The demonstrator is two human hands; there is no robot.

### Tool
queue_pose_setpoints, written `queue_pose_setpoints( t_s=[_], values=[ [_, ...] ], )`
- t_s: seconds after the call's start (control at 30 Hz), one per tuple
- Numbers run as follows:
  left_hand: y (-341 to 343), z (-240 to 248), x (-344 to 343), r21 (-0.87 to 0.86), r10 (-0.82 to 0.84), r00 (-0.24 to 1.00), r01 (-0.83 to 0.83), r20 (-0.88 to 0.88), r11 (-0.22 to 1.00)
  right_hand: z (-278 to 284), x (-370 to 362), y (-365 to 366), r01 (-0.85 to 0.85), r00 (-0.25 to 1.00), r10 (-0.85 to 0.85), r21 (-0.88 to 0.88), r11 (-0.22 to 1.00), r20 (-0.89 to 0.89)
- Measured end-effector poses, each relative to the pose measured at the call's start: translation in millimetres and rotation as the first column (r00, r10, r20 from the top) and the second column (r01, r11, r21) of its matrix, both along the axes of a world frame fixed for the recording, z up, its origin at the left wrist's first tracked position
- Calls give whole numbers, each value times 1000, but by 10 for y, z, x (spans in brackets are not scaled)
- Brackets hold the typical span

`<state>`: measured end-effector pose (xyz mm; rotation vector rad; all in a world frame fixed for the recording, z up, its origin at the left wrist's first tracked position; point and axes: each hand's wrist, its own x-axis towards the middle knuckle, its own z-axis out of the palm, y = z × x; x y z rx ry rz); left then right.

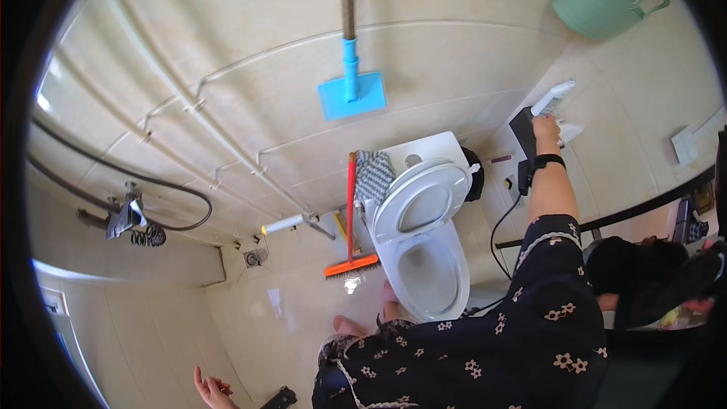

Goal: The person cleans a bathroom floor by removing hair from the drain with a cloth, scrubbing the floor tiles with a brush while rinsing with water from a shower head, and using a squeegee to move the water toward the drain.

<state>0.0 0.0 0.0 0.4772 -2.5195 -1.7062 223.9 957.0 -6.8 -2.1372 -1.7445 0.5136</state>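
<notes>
My right arm stretches out past the toilet to the right wall. There my right hand [546, 133] is closed around the lower end of a white bottle [553, 98] with dark print, beside a dark box-like wall holder [522, 132]. A white piece of paper or tissue [570, 133] shows just right of that hand; the fingers are partly hidden. Low at the left, my left hand [213, 391] hangs with nothing in it, its index finger extended and the others loosely bent.
A white toilet [463, 269] stands open, a grey patterned cloth [374, 174] on its tank. Beside it leans an orange floor brush [351, 265] with a red handle. A blue flat scraper-like tool [352, 96] and a green basket [598, 0] hang on the walls. A black cable [496, 231] droops near my right arm.
</notes>
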Motion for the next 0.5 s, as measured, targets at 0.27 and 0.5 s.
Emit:
queue_pose_setpoints(
  t_s=[0.27, 0.5],
  values=[
    [1640, 221, -181, -267, -175, 964, 226, 201, 937, -85, 665, 809, 84, 975, -76, -32, 996, 210],
    [2286, 170, -242, -343, -254, 925, 345, 283, 873, -655, 1084, 1343, -21, 967, 1, 77, 997, 253]
  ],
)
